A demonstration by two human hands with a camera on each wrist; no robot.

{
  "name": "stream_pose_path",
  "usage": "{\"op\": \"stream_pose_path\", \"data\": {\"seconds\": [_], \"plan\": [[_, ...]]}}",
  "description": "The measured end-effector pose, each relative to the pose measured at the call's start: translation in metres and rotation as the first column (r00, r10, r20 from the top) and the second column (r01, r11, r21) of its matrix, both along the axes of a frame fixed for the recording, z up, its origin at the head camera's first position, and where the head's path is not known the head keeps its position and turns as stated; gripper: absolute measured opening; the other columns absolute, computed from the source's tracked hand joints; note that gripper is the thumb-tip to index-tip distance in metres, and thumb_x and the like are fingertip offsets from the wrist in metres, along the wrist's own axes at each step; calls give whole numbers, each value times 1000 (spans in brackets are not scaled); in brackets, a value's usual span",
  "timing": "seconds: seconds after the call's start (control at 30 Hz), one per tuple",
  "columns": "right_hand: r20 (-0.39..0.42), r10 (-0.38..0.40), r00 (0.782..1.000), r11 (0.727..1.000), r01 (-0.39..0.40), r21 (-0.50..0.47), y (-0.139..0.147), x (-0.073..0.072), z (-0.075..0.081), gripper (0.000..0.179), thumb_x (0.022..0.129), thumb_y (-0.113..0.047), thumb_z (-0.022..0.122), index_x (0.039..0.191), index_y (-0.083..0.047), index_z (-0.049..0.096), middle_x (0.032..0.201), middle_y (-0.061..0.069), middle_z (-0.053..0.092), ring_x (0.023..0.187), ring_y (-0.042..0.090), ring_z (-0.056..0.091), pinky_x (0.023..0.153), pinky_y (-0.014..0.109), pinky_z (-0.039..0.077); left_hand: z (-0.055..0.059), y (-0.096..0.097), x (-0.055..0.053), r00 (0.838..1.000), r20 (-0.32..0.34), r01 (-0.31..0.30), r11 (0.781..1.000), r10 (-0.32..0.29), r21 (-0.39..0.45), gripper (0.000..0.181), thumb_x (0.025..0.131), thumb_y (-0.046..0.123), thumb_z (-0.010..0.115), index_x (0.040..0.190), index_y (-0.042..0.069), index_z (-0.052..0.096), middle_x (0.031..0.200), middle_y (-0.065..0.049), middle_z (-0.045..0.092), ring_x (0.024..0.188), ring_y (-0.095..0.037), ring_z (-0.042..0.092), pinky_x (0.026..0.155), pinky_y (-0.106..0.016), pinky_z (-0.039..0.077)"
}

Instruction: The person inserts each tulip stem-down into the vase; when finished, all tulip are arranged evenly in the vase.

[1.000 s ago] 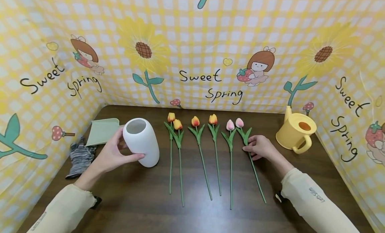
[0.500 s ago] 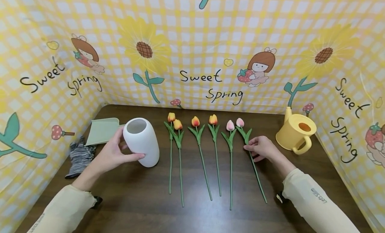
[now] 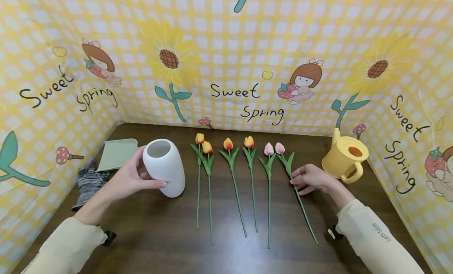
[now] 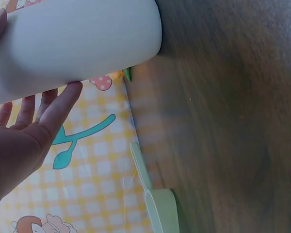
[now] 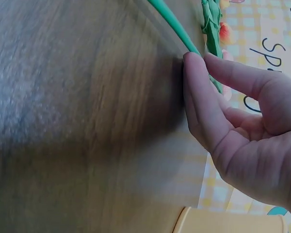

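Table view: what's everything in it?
vase: 1, white, left of tulips
tulips: 4, yellow and red, middle
other tulips: 2, pink, right of those
watering can: 1, yellow, far right
dustpan: 1, pale green, back left
cloth bundle: 1, grey, left
table: 1, brown, beneath
printed cloth: count unclear, yellow check, around table
sleeves: 2, cream, both arms
wrist gadgets: 2, black, at cuffs
left hand: 1, bare, grip on vase
right hand: 1, bare, grip on pink tulip

dark wooden table (image 3: 159, 234) | on it: pale green dustpan (image 3: 116, 154) | streaked grey cloth (image 3: 92, 183) | white vase (image 3: 168, 171) | tulips (image 3: 231, 164) | yellow watering can (image 3: 339, 158)
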State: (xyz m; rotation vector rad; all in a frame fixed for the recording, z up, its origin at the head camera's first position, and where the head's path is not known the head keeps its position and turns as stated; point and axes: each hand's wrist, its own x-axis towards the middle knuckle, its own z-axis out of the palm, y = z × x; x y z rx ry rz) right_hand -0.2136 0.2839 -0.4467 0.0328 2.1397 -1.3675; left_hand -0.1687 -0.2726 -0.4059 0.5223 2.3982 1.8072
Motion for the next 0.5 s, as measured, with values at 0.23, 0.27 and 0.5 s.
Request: {"op": "stream_pose_path", "data": {"seconds": [0.23,0.27,0.5], "plan": [[17,9,1000,1000,-9,2,7,1,-3,41,94,-9,71,124,13,54,96,12,67,79,21,66,70,39,62,-4,0,2,1000,-15,26,1000,-26,6,97,71,-6,90,150,19,39,142,-6,45,118,-24,59,85,-37,59],[25,9,1000,1000,-9,-6,8,0,-3,42,94,-9,71,125,13,54,96,12,67,79,21,66,71,39,62,-5,0,3,1000,-17,21,1000,-21,3,98,70,-6,90,150,19,39,142,-5,45,118,-24,59,85,-36,59],[60,10,998,998,-6,-69,12,1,-1,48,95,-10,70,131,14,50,97,14,67,81,21,67,73,40,62,-5,2,3,1000,-11,1,1000,-1,-14,100,70,-4,92,150,22,39,140,-6,49,118,-26,59,85,-37,59]]}}
